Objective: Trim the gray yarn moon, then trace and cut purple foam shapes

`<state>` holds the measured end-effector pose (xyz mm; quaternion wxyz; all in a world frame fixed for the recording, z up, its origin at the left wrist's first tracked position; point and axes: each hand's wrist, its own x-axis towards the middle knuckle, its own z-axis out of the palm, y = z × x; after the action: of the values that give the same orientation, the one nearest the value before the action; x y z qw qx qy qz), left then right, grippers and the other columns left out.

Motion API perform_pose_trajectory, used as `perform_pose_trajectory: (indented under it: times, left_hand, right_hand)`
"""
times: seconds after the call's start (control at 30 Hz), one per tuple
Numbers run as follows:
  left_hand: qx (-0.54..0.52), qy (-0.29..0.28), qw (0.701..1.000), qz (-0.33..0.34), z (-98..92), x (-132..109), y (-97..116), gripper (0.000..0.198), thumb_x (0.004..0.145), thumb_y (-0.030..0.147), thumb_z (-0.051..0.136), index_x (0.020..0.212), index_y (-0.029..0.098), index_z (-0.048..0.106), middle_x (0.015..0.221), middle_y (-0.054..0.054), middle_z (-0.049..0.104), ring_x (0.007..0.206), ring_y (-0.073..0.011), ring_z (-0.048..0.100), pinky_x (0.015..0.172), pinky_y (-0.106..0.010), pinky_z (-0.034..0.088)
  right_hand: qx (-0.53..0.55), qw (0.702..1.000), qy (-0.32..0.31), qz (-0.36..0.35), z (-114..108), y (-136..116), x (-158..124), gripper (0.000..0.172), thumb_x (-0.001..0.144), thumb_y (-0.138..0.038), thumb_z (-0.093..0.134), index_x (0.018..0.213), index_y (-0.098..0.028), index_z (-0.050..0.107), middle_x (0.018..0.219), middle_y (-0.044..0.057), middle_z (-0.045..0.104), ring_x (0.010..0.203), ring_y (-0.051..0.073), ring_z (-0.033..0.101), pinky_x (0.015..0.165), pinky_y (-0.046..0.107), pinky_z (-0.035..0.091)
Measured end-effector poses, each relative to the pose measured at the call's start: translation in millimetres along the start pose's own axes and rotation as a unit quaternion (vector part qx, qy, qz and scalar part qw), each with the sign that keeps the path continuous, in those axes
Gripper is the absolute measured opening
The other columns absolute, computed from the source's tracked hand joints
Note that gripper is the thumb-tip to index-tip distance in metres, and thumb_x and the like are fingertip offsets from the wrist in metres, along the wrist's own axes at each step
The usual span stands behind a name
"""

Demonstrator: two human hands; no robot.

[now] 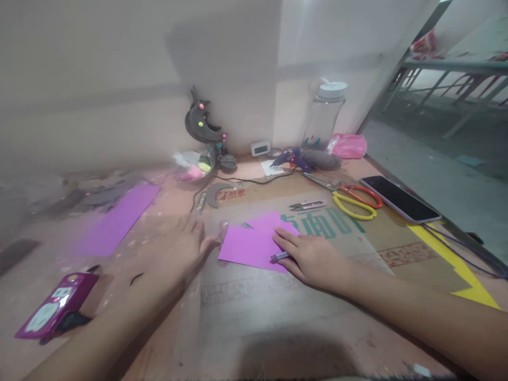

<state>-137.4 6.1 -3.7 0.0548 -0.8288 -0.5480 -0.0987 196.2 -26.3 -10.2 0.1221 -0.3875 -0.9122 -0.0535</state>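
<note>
My left hand point(178, 246) lies flat with its fingers stretched out, on the table left of a purple sheet of paper point(246, 248); its thumb points toward the sheet. My right hand point(313, 259) rests at the sheet's right side, gripping a pen point(279, 257) between thumb and fingers, with its fingertips over the paper. Behind the front sheet another purple piece point(273, 218) shows in part. Both lie on a printed cardboard sheet point(246, 312). Further left is a larger purple paper strip point(123, 219), blurred at its lower end.
Scissors point(355, 200), thread snips point(308, 205) and a phone point(399, 198) lie right. Along the wall stand a clear bottle point(324, 116), a glue gun point(291, 159), grey yarn point(323, 159), a bowl point(194, 168) and a dark crescent ornament point(200, 123). A magenta case point(57, 307) lies left.
</note>
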Motion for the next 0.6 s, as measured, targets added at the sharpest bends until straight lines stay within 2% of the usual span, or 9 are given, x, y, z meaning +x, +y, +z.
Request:
perform_pose_trajectory:
  times: [0.07,0.17,0.2,0.23,0.33,0.4,0.47,0.53,0.6]
  left_hand:
    - [-0.012,0.002,1.0,0.029,-0.7,2,15,0.06,0.102,0.05,0.036,0.149,0.014,0.044,0.163,-0.017,0.03,0.152,-0.0374,0.023,0.12,-0.06,0.025]
    - [-0.087,-0.111,0.978,0.153,10.0,16,37,0.056,0.104,0.047,0.032,0.156,0.026,0.033,0.164,-0.005,0.03,0.152,-0.0245,0.026,0.124,-0.046,0.024]
    - [-0.089,-0.119,0.977,0.153,15.0,22,39,0.057,0.102,0.052,0.037,0.155,0.031,0.035,0.162,-0.002,0.036,0.15,-0.0234,0.031,0.124,-0.044,0.025]
    - [-0.084,-0.112,0.981,0.132,19.4,27,38,0.06,0.1,0.054,0.04,0.154,0.028,0.036,0.161,-0.004,0.037,0.15,-0.0261,0.031,0.123,-0.047,0.025]
    - [-0.056,-0.052,0.997,0.012,23.5,37,25,0.065,0.102,0.05,0.036,0.151,0.007,0.037,0.157,-0.025,0.037,0.148,-0.0402,0.03,0.117,-0.063,0.026]
    - [-0.046,-0.025,0.999,-0.017,18.3,34,21,0.062,0.102,0.049,0.038,0.146,0.006,0.042,0.153,-0.027,0.042,0.146,-0.0428,0.032,0.115,-0.068,0.024]
    - [-0.05,-0.025,0.998,0.014,11.7,26,27,0.057,0.101,0.05,0.039,0.143,0.012,0.048,0.154,-0.022,0.044,0.147,-0.0379,0.033,0.119,-0.062,0.024]
    - [-0.064,-0.051,0.994,0.078,8.0,17,42,0.063,0.098,0.057,0.045,0.147,0.018,0.045,0.159,-0.014,0.04,0.148,-0.0311,0.033,0.121,-0.052,0.028]
    - [-0.074,-0.075,0.987,0.121,8.3,11,59,0.064,0.096,0.058,0.049,0.149,0.022,0.044,0.159,-0.009,0.041,0.148,-0.0277,0.035,0.123,-0.049,0.027]
  right_hand:
    - [0.005,1.0,0.009,0.0,1,0,0,0.051,0.102,-0.043,0.043,0.133,-0.007,0.062,0.139,0.019,0.06,0.092,0.031,0.076,0.074,0.047,0.064]
    - [0.012,1.0,0.016,-0.001,0,0,0,0.051,0.103,-0.044,0.042,0.132,-0.008,0.063,0.139,0.018,0.061,0.097,0.031,0.075,0.078,0.046,0.063]
    - [0.012,1.0,0.017,0.0,0,0,0,0.051,0.103,-0.044,0.042,0.131,-0.008,0.063,0.139,0.018,0.061,0.097,0.031,0.075,0.079,0.046,0.063]
    - [0.011,1.0,0.017,0.002,0,1,-1,0.051,0.103,-0.044,0.042,0.131,-0.008,0.064,0.139,0.018,0.061,0.098,0.031,0.075,0.079,0.045,0.063]
    - [0.01,1.0,0.011,0.005,1,1,-1,0.05,0.103,-0.044,0.043,0.131,-0.008,0.063,0.139,0.019,0.061,0.101,0.031,0.074,0.08,0.044,0.062]
    - [0.009,1.0,0.003,0.006,1,1,-1,0.05,0.102,-0.044,0.044,0.132,-0.008,0.063,0.139,0.02,0.06,0.102,0.031,0.074,0.08,0.044,0.062]
    - [0.009,1.0,-0.007,0.008,1,0,1,0.051,0.102,-0.045,0.044,0.132,-0.009,0.063,0.14,0.021,0.06,0.101,0.031,0.074,0.079,0.044,0.062]
    - [0.011,1.0,-0.015,0.013,0,-1,3,0.051,0.102,-0.046,0.043,0.134,-0.01,0.061,0.141,0.02,0.059,0.099,0.031,0.074,0.079,0.044,0.062]
    - [0.016,0.999,-0.024,0.018,-2,-2,4,0.052,0.103,-0.046,0.042,0.137,-0.011,0.059,0.143,0.019,0.058,0.099,0.031,0.074,0.079,0.045,0.062]
